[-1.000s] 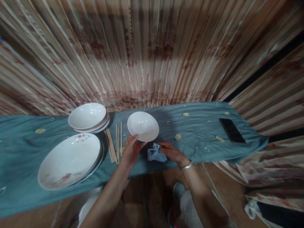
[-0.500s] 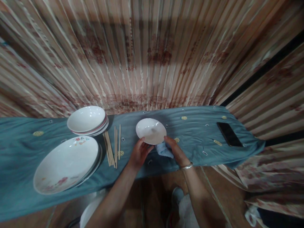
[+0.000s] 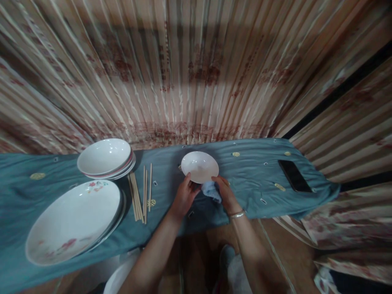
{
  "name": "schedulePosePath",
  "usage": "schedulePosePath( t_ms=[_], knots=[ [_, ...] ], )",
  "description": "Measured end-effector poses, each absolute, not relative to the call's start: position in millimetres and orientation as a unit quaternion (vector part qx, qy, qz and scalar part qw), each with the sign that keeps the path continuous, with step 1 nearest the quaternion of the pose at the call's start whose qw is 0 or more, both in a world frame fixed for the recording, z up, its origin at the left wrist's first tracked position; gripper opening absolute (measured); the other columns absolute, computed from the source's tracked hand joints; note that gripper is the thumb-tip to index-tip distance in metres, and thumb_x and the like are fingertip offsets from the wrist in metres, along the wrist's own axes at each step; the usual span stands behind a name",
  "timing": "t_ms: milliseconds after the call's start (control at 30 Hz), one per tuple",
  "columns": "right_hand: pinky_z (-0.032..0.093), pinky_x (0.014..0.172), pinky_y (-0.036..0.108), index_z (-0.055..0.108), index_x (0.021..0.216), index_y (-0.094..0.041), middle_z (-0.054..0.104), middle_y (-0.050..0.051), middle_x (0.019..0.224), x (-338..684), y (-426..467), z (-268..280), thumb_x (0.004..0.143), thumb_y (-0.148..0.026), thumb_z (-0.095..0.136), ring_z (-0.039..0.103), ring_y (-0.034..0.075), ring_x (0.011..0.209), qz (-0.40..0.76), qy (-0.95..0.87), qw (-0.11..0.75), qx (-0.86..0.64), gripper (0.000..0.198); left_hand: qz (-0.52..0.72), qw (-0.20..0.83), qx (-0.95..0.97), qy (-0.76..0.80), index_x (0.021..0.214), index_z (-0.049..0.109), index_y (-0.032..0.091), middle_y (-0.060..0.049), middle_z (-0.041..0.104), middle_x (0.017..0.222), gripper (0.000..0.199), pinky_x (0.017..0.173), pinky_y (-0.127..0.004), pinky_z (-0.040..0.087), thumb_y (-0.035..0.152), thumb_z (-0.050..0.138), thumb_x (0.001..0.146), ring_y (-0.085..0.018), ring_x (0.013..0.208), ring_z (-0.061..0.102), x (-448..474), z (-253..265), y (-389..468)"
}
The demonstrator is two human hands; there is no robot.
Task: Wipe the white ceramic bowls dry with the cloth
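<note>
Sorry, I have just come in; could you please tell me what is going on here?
A person's left hand holds a small white bowl by its near rim, over a teal tablecloth. The right hand has a blue cloth in its grip, at the bowl's near right edge. To the left are stacked bowls, a large flowered dish and chopsticks; a dark phone lies to the right.

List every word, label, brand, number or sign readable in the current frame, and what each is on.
Readable text: none.
Curtain: dark vertical marks that might be characters, too blurred to read.
Tablecloth: tiny framed rectangles, too small to tell whether they hold lettering.
Phone: dark screen, no legible text.
Large dish: floral print only.
Held white bowl: no visible marking.
</note>
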State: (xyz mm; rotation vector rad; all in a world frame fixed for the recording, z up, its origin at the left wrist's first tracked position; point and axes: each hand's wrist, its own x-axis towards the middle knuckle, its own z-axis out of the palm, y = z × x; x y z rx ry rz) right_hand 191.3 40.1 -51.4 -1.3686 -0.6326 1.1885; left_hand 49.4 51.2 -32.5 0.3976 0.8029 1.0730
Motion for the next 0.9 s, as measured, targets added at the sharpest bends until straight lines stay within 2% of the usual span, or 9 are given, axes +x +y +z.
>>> schedulePosePath(
  t_ms=[133, 267, 500, 667, 767, 900],
  knots=[
    [0.051, 0.068, 0.028, 0.069, 0.077, -0.021, 0.071, 0.001, 0.074, 195.3, 47.2, -47.8, 0.066, -0.04, 0.065, 0.067, 0.02, 0.076, 0.482, -0.271, 0.599, -0.58, 0.022, 0.521, 0.73, 0.249, 0.366, 0.126, 0.056, 0.024, -0.01, 0.054, 0.138, 0.049, 0.091, -0.038, 0.053, 0.038, 0.068, 0.08, -0.027, 0.131, 0.046, 57.7, -30.5, 55.5],
    [0.052, 0.068, 0.029, 0.068, 0.086, -0.019, 0.073, 0.002, 0.079, 202.7, 56.8, -49.2, 0.063, -0.039, 0.067, 0.068, 0.02, 0.076, 0.482, -0.26, 0.62, -0.562, 0.03, 0.528, 0.718, 0.275, 0.36, 0.136, 0.047, 0.032, -0.007, 0.046, 0.146, 0.062, 0.09, -0.033, 0.051, 0.035, 0.071, 0.079, -0.025, 0.133, 0.045, 70.2, -34.7, 62.9],
    [0.052, 0.062, 0.029, 0.065, 0.088, -0.019, 0.073, 0.002, 0.078, 207.5, 74.5, -58.8, 0.062, -0.044, 0.068, 0.069, 0.021, 0.074, 0.466, -0.254, 0.635, -0.561, 0.037, 0.537, 0.734, 0.266, 0.319, 0.135, 0.048, 0.037, -0.002, 0.043, 0.15, 0.067, 0.094, -0.032, 0.048, 0.034, 0.074, 0.074, -0.024, 0.133, 0.044, 86.0, -41.8, 75.7],
    [0.053, 0.065, 0.028, 0.065, 0.088, -0.019, 0.074, 0.002, 0.082, 205.3, 83.0, -60.5, 0.062, -0.04, 0.068, 0.069, 0.02, 0.078, 0.45, -0.233, 0.67, -0.543, 0.034, 0.519, 0.748, 0.27, 0.312, 0.136, 0.047, 0.039, 0.002, 0.035, 0.156, 0.067, 0.094, -0.033, 0.048, 0.033, 0.073, 0.075, -0.025, 0.135, 0.042, 93.5, -42.6, 78.5],
    [0.053, 0.068, 0.028, 0.066, 0.09, -0.02, 0.075, 0.002, 0.086, 207.1, 86.3, -61.9, 0.061, -0.039, 0.068, 0.069, 0.021, 0.084, 0.433, -0.219, 0.683, -0.546, 0.034, 0.504, 0.758, 0.27, 0.314, 0.136, 0.047, 0.041, 0.003, 0.036, 0.155, 0.066, 0.094, -0.034, 0.047, 0.034, 0.073, 0.075, -0.026, 0.136, 0.042, 98.7, -46.4, 78.9],
    [0.053, 0.069, 0.029, 0.067, 0.09, -0.019, 0.074, 0.002, 0.083, 214.9, 89.3, -66.8, 0.064, -0.044, 0.065, 0.068, 0.021, 0.086, 0.423, -0.255, 0.66, -0.566, 0.036, 0.494, 0.766, 0.275, 0.305, 0.136, 0.049, 0.042, 0.004, 0.037, 0.155, 0.066, 0.096, -0.035, 0.047, 0.035, 0.074, 0.074, -0.027, 0.137, 0.04, 102.6, -51.8, 78.6]
  ],
)
